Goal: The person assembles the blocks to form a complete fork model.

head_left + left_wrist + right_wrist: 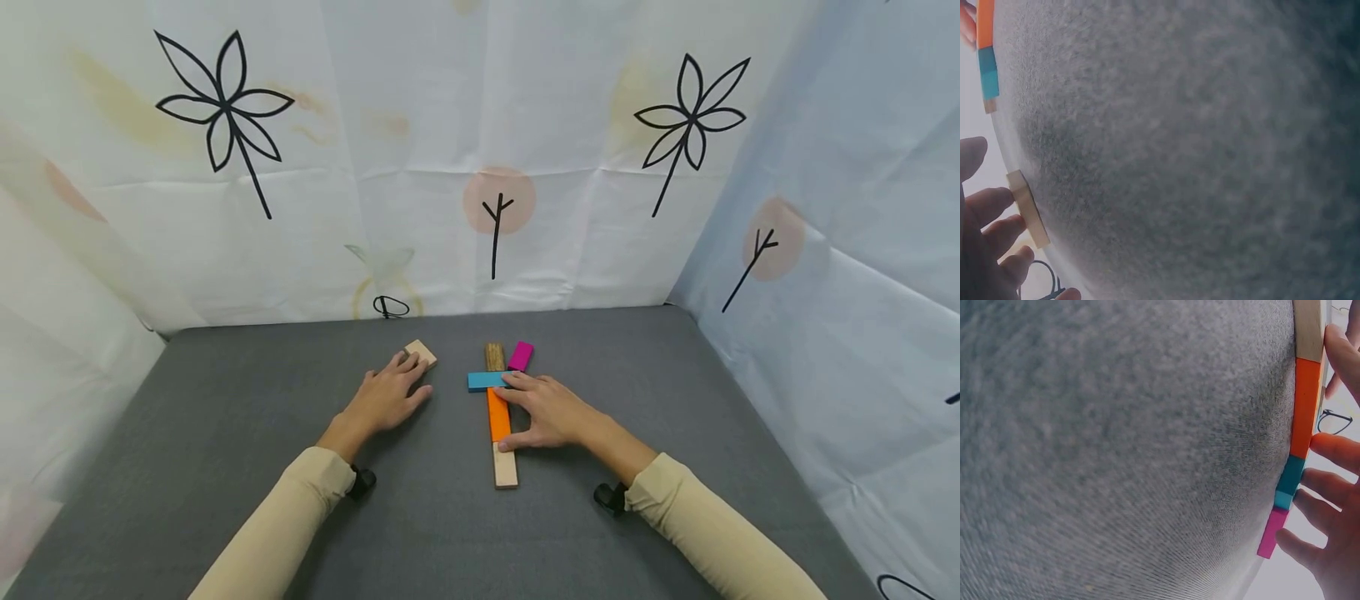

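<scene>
My left hand rests its fingertips on a pale wooden block, its thumb held apart from it; the left wrist view shows the same wooden block under the fingers. Fingers spread, my right hand lies over a line of flat blocks. Its fingertips touch a blue block laid crosswise and an orange block. The thumb is at the joint between the orange block and a pale wooden block. Beyond the blue block a brown, bark-like block continues the line.
A magenta block lies slanted beside the brown one, near the right hand's fingers. Dark grey cloth covers the table. White printed curtains rise behind the table and on both sides.
</scene>
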Demonstrator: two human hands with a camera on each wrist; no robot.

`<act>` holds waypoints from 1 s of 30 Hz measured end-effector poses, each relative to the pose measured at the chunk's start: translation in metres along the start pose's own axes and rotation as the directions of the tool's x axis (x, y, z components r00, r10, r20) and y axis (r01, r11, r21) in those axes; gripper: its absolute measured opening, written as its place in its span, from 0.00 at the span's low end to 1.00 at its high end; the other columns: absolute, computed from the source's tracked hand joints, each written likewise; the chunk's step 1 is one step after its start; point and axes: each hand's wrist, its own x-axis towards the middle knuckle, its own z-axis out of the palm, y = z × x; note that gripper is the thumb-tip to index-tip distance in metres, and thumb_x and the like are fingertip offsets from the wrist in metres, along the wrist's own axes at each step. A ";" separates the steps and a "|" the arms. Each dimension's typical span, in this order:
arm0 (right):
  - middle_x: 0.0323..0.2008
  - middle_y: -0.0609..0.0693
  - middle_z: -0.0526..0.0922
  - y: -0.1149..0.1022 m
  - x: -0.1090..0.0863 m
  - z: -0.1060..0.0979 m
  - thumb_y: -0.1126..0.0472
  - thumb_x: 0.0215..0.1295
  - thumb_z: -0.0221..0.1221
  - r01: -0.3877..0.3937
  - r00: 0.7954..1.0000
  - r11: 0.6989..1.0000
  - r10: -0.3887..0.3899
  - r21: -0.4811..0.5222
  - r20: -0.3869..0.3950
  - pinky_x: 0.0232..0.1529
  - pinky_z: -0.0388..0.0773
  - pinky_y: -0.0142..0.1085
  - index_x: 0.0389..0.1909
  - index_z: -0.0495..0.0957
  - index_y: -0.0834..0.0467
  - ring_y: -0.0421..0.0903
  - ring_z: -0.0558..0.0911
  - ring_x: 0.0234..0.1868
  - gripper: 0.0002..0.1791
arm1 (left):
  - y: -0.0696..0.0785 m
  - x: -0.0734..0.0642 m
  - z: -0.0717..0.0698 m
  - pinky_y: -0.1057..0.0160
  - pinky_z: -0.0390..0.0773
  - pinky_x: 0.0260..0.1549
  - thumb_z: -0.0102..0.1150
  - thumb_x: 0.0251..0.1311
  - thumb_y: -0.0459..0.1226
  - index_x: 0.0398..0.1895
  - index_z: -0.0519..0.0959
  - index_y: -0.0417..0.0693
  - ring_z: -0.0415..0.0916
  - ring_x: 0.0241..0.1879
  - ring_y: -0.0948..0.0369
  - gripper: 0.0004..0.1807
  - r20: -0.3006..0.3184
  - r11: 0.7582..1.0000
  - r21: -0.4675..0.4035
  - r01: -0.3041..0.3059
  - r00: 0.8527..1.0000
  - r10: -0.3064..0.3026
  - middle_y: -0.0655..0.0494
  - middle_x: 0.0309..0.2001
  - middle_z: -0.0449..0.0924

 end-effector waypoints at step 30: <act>0.73 0.59 0.64 0.002 0.000 0.000 0.28 0.56 0.61 0.022 0.999 1.000 -0.022 0.013 -0.039 0.65 0.65 0.57 0.72 0.68 0.56 0.55 0.66 0.71 0.49 | 0.039 0.026 0.013 0.34 0.60 0.63 0.45 0.75 0.54 0.77 0.59 0.51 0.47 0.77 0.48 0.33 0.080 1.000 0.002 -0.022 0.997 0.022 0.50 0.77 0.53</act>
